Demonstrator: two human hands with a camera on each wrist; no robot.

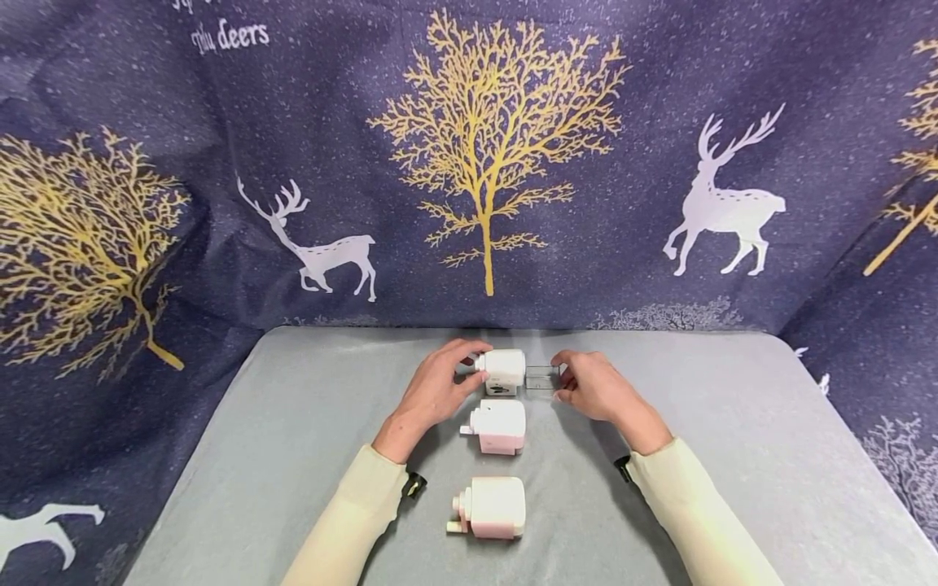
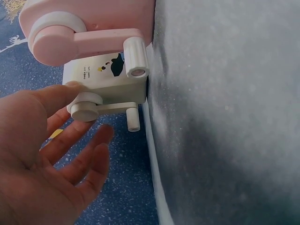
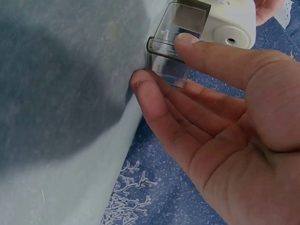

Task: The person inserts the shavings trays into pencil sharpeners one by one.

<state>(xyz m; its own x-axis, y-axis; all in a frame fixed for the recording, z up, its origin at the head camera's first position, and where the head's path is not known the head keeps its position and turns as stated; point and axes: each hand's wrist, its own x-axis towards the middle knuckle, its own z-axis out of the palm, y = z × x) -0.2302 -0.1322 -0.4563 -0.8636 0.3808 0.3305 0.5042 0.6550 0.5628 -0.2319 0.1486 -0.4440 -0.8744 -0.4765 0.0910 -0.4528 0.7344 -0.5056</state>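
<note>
At the far side of the table stands a white crank pencil sharpener point(image 1: 506, 362) with a dark picture and small print on its side. My left hand point(image 1: 434, 389) grips its crank end, thumb and fingers around the round collar; the crank point(image 2: 132, 117) hangs beside them in the left wrist view. Out of the other end sticks a clear shavings drawer point(image 3: 171, 56), largely pulled out. The thumb and fingers of my right hand point(image 1: 597, 387) pinch its outer end. A round pencil hole point(image 3: 230, 41) shows in the sharpener's face.
Nearer to me, in line with the white one, stand two pale pink crank sharpeners: a middle one point(image 1: 501, 425) close by and a front one point(image 1: 498, 506). The grey table point(image 1: 293, 488) ends at a dark blue cloth point(image 1: 557, 293) printed with deer and trees.
</note>
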